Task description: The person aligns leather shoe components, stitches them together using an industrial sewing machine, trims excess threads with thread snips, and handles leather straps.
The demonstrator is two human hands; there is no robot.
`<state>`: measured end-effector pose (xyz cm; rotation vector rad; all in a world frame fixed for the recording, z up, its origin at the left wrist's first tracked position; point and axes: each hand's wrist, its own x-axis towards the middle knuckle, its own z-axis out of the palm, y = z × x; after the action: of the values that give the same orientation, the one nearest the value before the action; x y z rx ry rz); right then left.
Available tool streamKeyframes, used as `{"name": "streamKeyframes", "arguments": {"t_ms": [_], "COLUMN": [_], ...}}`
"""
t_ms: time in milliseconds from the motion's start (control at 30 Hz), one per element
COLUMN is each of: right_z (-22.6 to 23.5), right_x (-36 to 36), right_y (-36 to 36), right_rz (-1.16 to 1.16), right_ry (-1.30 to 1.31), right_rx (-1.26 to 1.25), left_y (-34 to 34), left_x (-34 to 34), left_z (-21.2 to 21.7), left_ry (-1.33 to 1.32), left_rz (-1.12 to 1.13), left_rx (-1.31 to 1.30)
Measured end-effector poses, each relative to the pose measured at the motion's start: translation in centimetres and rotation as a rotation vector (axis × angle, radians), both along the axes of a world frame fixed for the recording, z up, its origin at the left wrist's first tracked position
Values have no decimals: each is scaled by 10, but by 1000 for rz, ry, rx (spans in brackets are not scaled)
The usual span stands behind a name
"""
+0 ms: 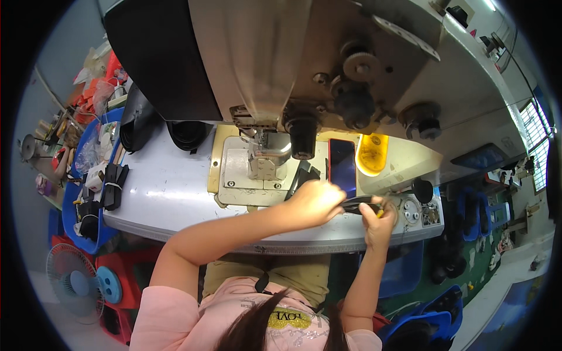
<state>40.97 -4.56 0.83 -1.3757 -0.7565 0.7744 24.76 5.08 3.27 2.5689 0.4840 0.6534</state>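
Both my hands are together in front of the sewing machine (266, 167), over the right part of the table. My left hand (318, 203) is closed on one end of a dark flat strip (353, 205), its fingers slightly smeared by motion. My right hand (380, 221) pinches the other end of that strip between thumb and fingers. A small yellow tip (380, 213) shows at the right fingers; what it belongs to is hidden. Just beyond my left hand, black pieces (304, 175) lie beside the needle area. A phone with a red edge (342, 167) lies behind the strip.
A yellow oval dish (372, 153) stands right of the phone. Black rolled material (187, 134) and a tied black bundle (115, 186) lie on the left. A blue bin (73, 206) flanks the table's left end, with a fan (76, 284) below.
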Motion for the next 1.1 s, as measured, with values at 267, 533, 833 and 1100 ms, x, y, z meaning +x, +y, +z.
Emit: {"name": "streamKeyframes", "arguments": {"t_ms": [267,533,833,1100], "right_z": [-36,-67,-62,-45], "right_x": [-47,-75,-67,-69], "right_y": [58,33,64,85], "right_rz": [-79,-10,-32,-117], "right_ry": [-723,-797,-904,-1030], "right_rx": [30,-41,32,-17], "left_y": [3,-17,-6,-1], "left_x": [-37,-52,-13,-15], "left_z": [-70,-73,-100,-72], "left_ry": [-291,-239,-439,-555], "left_rz": [562,647,608,688], "left_rx": [-572,-77,-178,-294]}}
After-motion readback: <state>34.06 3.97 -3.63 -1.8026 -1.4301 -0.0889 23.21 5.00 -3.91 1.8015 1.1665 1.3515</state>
